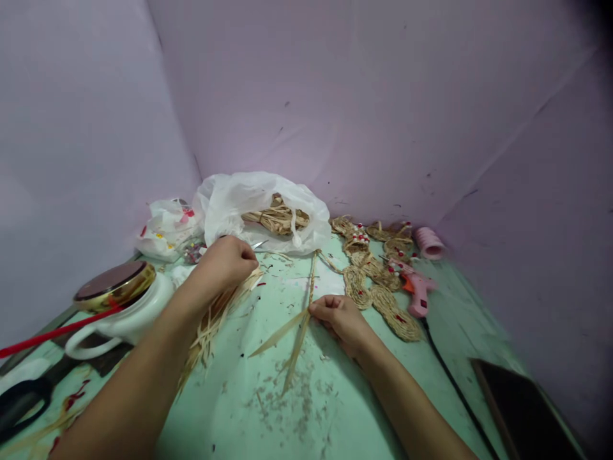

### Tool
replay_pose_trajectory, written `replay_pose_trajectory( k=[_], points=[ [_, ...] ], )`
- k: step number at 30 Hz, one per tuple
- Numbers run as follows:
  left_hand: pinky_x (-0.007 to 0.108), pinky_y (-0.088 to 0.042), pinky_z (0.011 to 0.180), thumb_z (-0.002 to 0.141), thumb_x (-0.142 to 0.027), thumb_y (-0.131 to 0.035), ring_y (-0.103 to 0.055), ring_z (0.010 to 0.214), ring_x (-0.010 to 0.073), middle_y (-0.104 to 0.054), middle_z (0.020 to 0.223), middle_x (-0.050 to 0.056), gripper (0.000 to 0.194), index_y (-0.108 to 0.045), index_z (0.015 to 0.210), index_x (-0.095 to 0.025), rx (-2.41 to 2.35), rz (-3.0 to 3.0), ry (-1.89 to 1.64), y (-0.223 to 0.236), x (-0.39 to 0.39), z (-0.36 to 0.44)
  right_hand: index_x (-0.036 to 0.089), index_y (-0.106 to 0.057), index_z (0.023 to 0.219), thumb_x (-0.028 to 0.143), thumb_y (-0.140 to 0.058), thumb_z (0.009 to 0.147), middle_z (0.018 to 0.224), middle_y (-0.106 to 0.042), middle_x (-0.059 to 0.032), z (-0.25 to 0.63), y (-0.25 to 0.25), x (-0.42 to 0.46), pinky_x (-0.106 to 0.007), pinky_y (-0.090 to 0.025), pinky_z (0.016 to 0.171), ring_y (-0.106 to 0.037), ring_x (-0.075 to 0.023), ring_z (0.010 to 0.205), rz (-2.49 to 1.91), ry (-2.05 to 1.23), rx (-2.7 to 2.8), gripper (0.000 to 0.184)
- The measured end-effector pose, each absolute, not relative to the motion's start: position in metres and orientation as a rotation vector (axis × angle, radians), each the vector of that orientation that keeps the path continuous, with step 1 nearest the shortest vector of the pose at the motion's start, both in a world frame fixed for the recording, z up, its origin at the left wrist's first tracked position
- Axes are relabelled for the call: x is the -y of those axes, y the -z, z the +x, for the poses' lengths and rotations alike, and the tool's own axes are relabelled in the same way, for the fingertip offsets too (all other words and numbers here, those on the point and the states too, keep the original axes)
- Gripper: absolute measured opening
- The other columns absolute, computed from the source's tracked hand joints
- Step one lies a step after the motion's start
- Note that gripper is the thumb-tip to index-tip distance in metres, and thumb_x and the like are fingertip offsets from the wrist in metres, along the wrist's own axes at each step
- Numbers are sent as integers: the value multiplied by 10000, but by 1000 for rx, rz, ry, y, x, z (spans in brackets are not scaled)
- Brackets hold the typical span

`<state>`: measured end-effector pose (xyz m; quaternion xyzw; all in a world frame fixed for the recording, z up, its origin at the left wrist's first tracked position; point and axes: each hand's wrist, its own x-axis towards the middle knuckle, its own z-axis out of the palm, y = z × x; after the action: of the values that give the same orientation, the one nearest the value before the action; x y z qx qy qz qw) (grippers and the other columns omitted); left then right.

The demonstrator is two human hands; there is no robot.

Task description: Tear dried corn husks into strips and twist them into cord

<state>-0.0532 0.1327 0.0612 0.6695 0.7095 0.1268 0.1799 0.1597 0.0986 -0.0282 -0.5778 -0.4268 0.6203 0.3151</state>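
Observation:
My right hand (342,322) pinches the lower end of a thin straw-coloured braid (312,278). Loose flat strips (295,354) fan out below its fingertips toward me. The braid runs away from me and bends toward coiled woven pieces (378,287) on the right. Over a bundle of loose dry strips (218,319), my left hand (232,260) has its fingers closed; whether a strip is between them I cannot make out. A pointed metal blade (259,245) shows just beyond that hand, its other end mostly hidden.
A white plastic bag (225,198) with dry fibre (278,217) stands by the wall. To the right are a pink glue gun (419,297) with cord, a pink spool (430,243) and a dark flat object (522,409). Leftward sit a white teapot (143,313) and dark-handled scissors (29,399).

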Motion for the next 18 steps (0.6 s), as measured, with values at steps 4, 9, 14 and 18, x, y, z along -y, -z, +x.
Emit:
replay_pose_trajectory(
  k=[4, 9, 14, 18],
  points=[
    [238, -361, 560, 568, -259, -517, -550, 624, 164, -639, 650, 22, 173, -669, 630, -203, -2140, 1938, -253, -66, -132, -62, 128, -537, 583, 293, -623, 584, 428, -434, 50, 162, 29, -99, -202, -106, 366, -240, -18, 336, -1519, -1656, 1118, 186],
    [242, -351, 543, 554, -223, -511, -565, 659, 188, -652, 710, 48, 186, -672, 646, -215, -2144, 1945, -63, -48, -137, -58, 135, -523, 566, 312, -634, 572, 426, -437, 51, 162, 25, -98, -206, -94, 360, -219, -16, 330, -1505, -1671, 1120, 209],
    [256, -365, 560, 550, -212, -522, -577, 677, 220, -647, 702, 112, 160, -656, 630, -174, -2201, 1935, 5, -28, -141, -50, 142, -508, 543, 295, -623, 589, 388, -385, 69, 161, 23, -97, -211, -86, 360, -199, -18, 320, -1505, -1667, 1145, 196],
    [252, -371, 583, 557, -195, -537, -581, 691, 218, -646, 703, 121, 146, -654, 637, -158, -2220, 1874, -68, -22, -142, -45, 137, -517, 555, 283, -617, 594, 413, -421, 57, 161, 25, -97, -210, -97, 366, -222, -20, 330, -1497, -1669, 1145, 181]
  ],
)
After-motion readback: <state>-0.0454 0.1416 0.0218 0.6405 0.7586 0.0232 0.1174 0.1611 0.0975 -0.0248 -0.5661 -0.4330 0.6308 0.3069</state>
